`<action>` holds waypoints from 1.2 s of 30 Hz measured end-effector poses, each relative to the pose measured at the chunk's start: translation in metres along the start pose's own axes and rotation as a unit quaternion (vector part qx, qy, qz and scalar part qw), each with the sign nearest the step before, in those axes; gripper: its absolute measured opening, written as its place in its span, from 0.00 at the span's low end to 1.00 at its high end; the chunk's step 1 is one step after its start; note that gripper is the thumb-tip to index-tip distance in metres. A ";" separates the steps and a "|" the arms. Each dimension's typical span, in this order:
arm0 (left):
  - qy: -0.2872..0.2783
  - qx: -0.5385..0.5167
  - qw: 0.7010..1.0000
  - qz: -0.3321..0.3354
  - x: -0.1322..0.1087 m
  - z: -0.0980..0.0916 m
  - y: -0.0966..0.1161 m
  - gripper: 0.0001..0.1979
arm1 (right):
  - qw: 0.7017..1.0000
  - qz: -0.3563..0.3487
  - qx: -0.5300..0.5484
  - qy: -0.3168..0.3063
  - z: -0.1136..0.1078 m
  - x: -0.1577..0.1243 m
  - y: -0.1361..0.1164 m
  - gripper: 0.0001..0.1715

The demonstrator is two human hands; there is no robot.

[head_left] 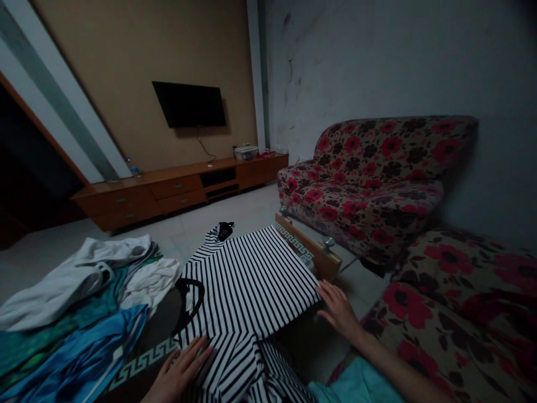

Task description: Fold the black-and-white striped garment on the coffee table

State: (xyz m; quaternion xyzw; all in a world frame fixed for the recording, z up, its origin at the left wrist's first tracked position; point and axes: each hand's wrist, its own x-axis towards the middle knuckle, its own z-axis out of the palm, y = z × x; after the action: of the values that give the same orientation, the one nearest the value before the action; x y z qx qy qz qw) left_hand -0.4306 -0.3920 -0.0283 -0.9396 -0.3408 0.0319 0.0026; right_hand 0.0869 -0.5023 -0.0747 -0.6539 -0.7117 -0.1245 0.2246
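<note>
A black-and-white striped shirt [247,285] lies flat on a glass-topped table with a wooden frame [308,246], its stripes running mostly lengthwise. Its long axis points away from the person, toward the far wall, and its nearest part bunches into folds at the bottom of the view. A curved black band [188,299] sits on its left side, and a small black piece [224,230] lies at its far corner. No writing on it can be read.

The left hand [178,372] rests on the near part of the shirt, with its fingers [195,352] spread and pinching nothing. The right hand [339,309] lies at the shirt's right edge, its slightly spread fingers [329,296] touching the cloth without gripping it.

The shirt's right edge comes close to the table's wooden rail, leaving only a narrow strip of glass. A Greek-key border [140,364] runs along the glass. To the left, just beside the shirt, lie a white garment [62,285] and a blue garment [79,352].

Red-flowered sofas [369,179] fill the right side. Beyond the tiled floor, a wall-mounted television [188,103] hangs above a long wooden cabinet [176,187].
</note>
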 end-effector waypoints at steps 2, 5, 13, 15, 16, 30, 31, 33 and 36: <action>0.009 0.022 0.999 -0.022 -0.009 0.001 0.020 0.49 | 1.000 -0.002 -0.007 0.002 0.008 -0.005 -0.026 0.38; 0.045 0.067 0.997 -0.016 -0.002 -0.001 0.047 0.46 | 1.000 0.007 -0.020 0.019 0.023 -0.001 -0.050 0.40; 0.080 0.082 0.993 0.034 0.049 0.001 0.077 0.42 | 0.999 -0.006 -0.006 0.048 0.033 0.022 -0.027 0.35; 0.062 0.062 0.996 0.027 0.053 -0.001 0.077 0.42 | 0.999 -0.005 0.006 0.041 0.030 0.023 -0.023 0.36; 0.050 0.049 0.997 0.029 0.053 -0.003 0.078 0.40 | 0.999 -0.006 0.013 0.037 0.028 0.023 -0.022 0.37; -0.071 -0.307 0.948 0.051 0.029 -0.064 0.083 0.23 | 0.985 -0.082 0.150 -0.037 -0.013 0.033 -0.001 0.28; -0.087 -0.340 0.935 0.046 0.025 -0.072 0.083 0.23 | 0.982 -0.075 0.163 -0.062 -0.022 0.031 -0.003 0.26; -0.124 -0.410 0.903 0.037 0.012 -0.089 0.084 0.22 | 0.971 -0.051 0.191 -0.135 -0.043 0.024 -0.007 0.24; -0.185 -0.496 0.848 -0.009 -0.014 -0.103 0.085 0.22 | 0.941 0.000 0.242 -0.236 -0.081 0.010 -0.012 0.23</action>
State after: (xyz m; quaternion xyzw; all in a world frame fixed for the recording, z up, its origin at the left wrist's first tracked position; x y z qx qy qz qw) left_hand -0.3806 -0.4650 0.0735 -0.7893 -0.3138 0.0319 -0.5268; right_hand 0.0873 -0.5328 0.0019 -0.5904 -0.7529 0.2096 0.2016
